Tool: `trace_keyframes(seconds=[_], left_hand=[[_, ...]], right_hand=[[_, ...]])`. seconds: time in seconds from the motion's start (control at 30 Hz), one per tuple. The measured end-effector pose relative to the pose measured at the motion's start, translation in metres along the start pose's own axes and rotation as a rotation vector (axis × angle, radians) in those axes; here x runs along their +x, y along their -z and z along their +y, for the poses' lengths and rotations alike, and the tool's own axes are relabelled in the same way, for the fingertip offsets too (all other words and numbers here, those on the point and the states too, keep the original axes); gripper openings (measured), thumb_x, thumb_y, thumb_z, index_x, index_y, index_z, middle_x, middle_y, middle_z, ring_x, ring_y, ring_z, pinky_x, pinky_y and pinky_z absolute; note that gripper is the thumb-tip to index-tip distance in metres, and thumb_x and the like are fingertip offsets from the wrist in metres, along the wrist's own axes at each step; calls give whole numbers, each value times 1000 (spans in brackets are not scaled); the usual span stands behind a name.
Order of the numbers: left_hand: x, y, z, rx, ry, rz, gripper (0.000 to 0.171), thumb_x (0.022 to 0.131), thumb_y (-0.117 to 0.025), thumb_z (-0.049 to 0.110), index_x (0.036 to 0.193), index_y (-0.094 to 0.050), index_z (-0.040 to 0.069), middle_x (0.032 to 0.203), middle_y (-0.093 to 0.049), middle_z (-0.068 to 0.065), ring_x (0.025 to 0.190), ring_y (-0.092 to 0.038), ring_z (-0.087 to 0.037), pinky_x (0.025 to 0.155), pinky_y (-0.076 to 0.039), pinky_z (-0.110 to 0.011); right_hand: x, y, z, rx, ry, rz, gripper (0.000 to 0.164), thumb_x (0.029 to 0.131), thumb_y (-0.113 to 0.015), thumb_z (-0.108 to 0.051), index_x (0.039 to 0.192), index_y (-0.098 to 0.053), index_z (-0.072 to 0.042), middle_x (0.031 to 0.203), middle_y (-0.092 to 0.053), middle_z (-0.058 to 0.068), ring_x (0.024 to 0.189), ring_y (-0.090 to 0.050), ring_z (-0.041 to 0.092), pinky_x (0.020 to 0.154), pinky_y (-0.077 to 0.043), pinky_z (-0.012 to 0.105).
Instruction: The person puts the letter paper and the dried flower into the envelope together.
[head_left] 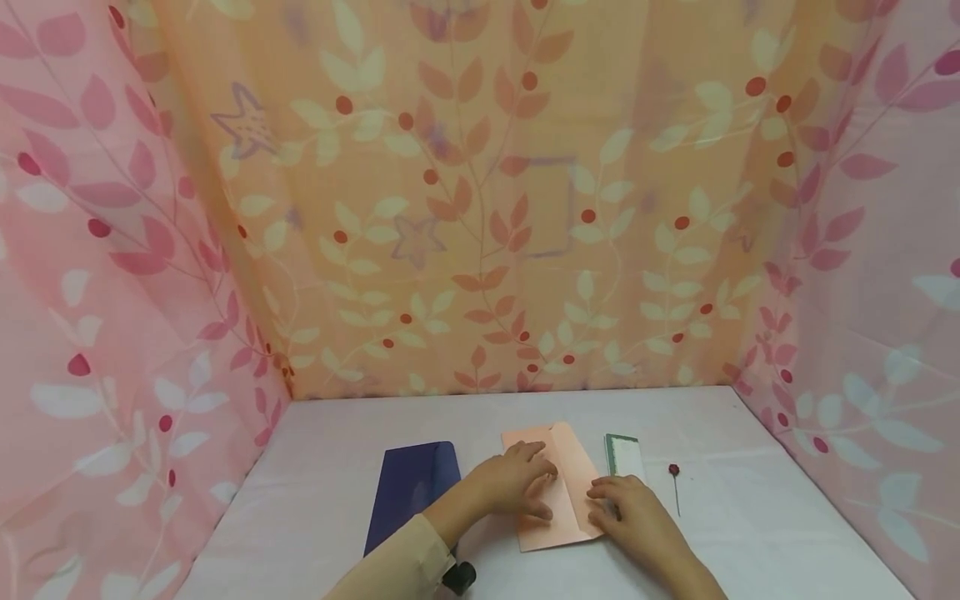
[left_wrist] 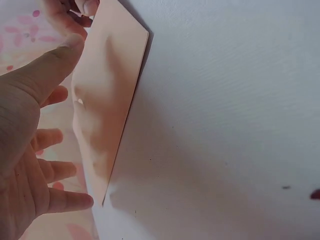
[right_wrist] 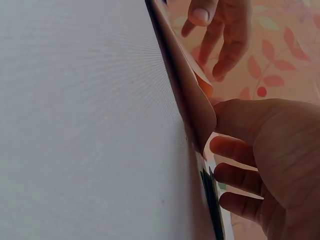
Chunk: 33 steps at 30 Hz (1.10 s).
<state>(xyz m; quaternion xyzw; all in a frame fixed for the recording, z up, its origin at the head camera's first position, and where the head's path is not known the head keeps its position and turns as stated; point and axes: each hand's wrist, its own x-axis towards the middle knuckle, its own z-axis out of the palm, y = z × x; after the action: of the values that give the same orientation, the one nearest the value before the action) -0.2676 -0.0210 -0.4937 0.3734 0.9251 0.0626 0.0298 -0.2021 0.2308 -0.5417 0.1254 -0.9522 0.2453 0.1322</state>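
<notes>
A peach envelope (head_left: 551, 492) lies on the white table in front of me, a long fold line running down it. My left hand (head_left: 513, 482) hovers over its left part, fingers spread; in the left wrist view the thumb (left_wrist: 72, 45) is at the near edge of the envelope (left_wrist: 112, 90). At the right edge my right hand (head_left: 637, 515) pinches the paper. The right wrist view has that edge of the envelope (right_wrist: 197, 107) raised and bent by the thumb (right_wrist: 235, 117), the index fingertip hidden.
A dark blue envelope (head_left: 408, 492) lies to the left, partly behind my left forearm. Beyond my right hand are white cards with a green border (head_left: 625, 457). Farther right is a small dark red flower-like piece on a thin stem (head_left: 674, 471). Patterned curtains (head_left: 480, 208) enclose the table.
</notes>
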Motion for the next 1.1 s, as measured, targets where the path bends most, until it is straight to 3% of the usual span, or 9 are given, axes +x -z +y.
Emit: trace_keyframes(seconds=[0.2, 0.4, 0.63, 0.9, 1.1], left_hand=[[9, -5, -1, -18, 34, -45, 68, 80, -73, 71, 138, -55, 42, 164, -36, 0, 150, -36, -33, 105, -48, -57], [17, -7, 0, -45, 37, -101, 88, 77, -73, 74, 153, -38, 47, 167, -29, -1, 152, -30, -37, 106, -44, -62], [24, -9, -1, -36, 27, -147, 107, 67, -74, 80, 156, -22, 56, 170, -19, -4, 153, -25, -43, 102, -42, -71], [27, -8, 2, -21, 52, -151, 92, 62, -84, 72, 143, -47, 51, 168, -24, -6, 150, -29, -45, 98, -44, -71], [29, -11, 6, -6, 82, -121, 91, 58, -87, 71, 138, -50, 49, 162, -33, -7, 144, -37, -44, 92, -52, -61]], right_hand=[[-1, -6, 3, -5, 30, 11, 21, 83, -85, -28, 102, -78, -26, 119, -71, -12, 109, -63, 13, 96, -53, 42], [-2, -7, 1, -9, 44, 33, 17, 83, -85, -26, 98, -79, -26, 115, -72, -12, 105, -63, 14, 92, -53, 43], [-1, -9, 3, -31, 21, 13, 19, 82, -86, -31, 99, -78, -27, 118, -71, -13, 109, -61, 13, 95, -52, 44], [0, -8, 0, -63, 43, -2, 19, 82, -85, -31, 98, -78, -24, 117, -71, -8, 106, -60, 15, 94, -51, 46], [-2, -6, -2, -74, 41, 2, 20, 82, -85, -30, 99, -78, -22, 117, -70, -8, 107, -60, 15, 93, -50, 46]])
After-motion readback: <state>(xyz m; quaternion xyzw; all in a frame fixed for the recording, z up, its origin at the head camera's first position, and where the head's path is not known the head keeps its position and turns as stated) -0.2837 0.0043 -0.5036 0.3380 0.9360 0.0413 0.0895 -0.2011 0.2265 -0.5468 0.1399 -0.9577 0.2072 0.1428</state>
